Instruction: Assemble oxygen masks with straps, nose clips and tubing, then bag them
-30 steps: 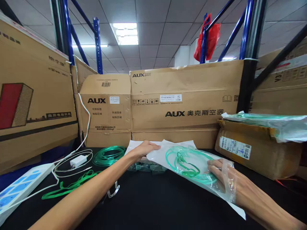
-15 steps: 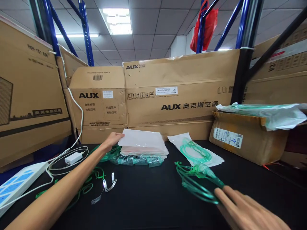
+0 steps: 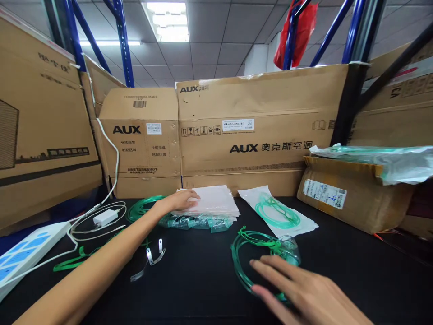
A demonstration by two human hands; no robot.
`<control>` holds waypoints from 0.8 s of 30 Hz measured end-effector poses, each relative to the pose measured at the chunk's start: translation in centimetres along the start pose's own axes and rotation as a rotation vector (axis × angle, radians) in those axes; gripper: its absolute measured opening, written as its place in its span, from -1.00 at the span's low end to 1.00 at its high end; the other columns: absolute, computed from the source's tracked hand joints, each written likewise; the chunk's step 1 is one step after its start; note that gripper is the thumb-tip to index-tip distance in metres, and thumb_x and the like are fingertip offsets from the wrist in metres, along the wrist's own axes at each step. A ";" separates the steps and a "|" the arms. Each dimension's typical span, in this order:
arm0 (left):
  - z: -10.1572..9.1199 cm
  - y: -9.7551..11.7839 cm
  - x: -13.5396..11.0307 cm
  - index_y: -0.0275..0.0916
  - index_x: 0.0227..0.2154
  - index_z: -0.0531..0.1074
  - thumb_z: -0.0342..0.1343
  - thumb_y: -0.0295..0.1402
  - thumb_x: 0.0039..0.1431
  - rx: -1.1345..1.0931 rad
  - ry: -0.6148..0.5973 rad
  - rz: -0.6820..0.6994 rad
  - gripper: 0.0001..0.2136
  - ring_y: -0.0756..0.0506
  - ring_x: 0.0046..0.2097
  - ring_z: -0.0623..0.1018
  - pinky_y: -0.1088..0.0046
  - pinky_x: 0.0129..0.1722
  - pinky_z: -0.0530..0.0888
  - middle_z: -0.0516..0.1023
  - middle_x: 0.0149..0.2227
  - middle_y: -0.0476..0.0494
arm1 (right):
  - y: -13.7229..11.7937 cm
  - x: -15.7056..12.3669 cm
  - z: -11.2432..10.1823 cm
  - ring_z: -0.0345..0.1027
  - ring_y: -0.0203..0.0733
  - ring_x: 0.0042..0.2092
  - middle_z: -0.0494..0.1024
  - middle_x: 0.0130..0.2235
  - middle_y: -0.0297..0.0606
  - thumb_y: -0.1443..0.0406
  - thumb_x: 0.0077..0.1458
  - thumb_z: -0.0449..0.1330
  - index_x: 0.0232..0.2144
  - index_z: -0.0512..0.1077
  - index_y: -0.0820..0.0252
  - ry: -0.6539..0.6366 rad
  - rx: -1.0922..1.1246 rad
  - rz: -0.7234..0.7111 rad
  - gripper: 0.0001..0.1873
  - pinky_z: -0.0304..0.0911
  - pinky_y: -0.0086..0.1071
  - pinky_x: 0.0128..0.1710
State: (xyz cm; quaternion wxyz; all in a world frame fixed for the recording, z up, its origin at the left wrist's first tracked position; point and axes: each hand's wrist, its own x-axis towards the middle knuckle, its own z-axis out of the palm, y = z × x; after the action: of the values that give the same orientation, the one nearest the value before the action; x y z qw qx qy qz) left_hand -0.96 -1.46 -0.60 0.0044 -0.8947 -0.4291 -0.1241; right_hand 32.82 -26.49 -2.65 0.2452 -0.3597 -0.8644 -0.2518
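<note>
Head view. The left grip [image 3: 179,201], fingers flat and together, now lies on the stack of empty pouches [image 3: 216,201]; half a second ago it was lifting the stack's edge. The right grip [image 3: 297,293], fingers spread and closed on nothing, has moved inward. Its fingertips rest over the near rim of the loose mask-and-tubing coil [image 3: 262,255]. The filled pouch [image 3: 279,212], held a second ago, lies on the table [image 3: 338,271] beyond the right grip, apart from both. One set reads as bagged.
</note>
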 end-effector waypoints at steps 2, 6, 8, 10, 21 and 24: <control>0.6 0.6 1.2 -0.23 0.16 0.46 0.22 -0.28 0.42 0.025 -0.060 0.034 -0.68 -0.27 0.13 0.57 -0.01 0.10 0.55 0.49 0.21 -0.27 | 2.2 -0.2 -0.7 0.73 0.04 -0.10 0.75 -0.02 -0.08 0.15 0.53 -0.18 0.03 0.63 0.13 0.009 0.009 0.065 -0.44 0.69 -0.17 -0.19; 1.0 2.3 3.3 -0.22 0.16 0.46 0.22 -0.28 0.43 0.048 -0.139 0.063 -0.68 -0.26 0.12 0.57 0.02 0.08 0.56 0.49 0.21 -0.26 | 6.7 -0.8 -1.0 0.66 0.13 0.05 0.66 0.13 -0.08 0.07 0.47 -0.05 0.04 0.65 0.05 -0.047 0.098 0.183 -0.50 0.61 0.00 0.02; 0.8 3.3 3.9 -0.23 0.14 0.47 0.22 -0.28 0.43 0.050 -0.151 0.060 -0.70 -0.25 0.09 0.59 0.04 0.06 0.58 0.51 0.18 -0.26 | 8.1 -1.1 -0.6 0.59 0.18 0.14 0.61 0.20 -0.11 0.04 0.43 0.01 0.09 0.63 0.01 -0.111 0.159 0.241 -0.53 0.53 0.07 0.12; 0.2 4.5 4.1 -0.24 0.13 0.48 0.22 -0.27 0.42 0.050 -0.129 0.047 -0.70 -0.24 0.07 0.60 0.05 0.04 0.59 0.53 0.16 -0.25 | 8.9 -1.5 -0.1 0.52 0.22 0.21 0.56 0.26 -0.15 0.01 0.39 0.06 0.14 0.60 -0.04 -0.193 0.223 0.303 -0.53 0.46 0.11 0.19; -0.2 23.1 -5.0 -0.23 -0.18 0.60 0.15 -0.01 0.42 0.028 0.101 0.334 -0.65 -0.21 -0.21 0.68 0.27 -0.21 0.59 0.67 -0.23 -0.13 | 9.2 -2.9 1.2 0.44 0.13 0.28 0.53 0.30 -0.20 0.01 0.41 0.10 0.24 0.51 -0.13 -0.265 0.253 0.269 -0.55 0.40 0.07 0.21; 3.0 25.4 -7.8 -0.30 -0.20 0.56 0.15 0.17 0.32 0.172 0.186 0.490 -0.47 -0.23 -0.24 0.68 0.22 -0.23 0.60 0.65 -0.24 -0.17 | 8.6 -3.1 0.7 0.52 0.11 0.21 0.57 0.26 -0.19 0.07 0.41 0.12 0.21 0.54 -0.11 -0.230 0.205 0.232 -0.59 0.46 0.01 0.15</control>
State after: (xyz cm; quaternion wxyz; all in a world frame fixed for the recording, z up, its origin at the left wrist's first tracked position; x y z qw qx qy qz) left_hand 14.52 -23.15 -2.79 0.1497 -0.9529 -0.2065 -0.1641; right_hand 40.99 -22.34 -2.82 0.2076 -0.4563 -0.8606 -0.0899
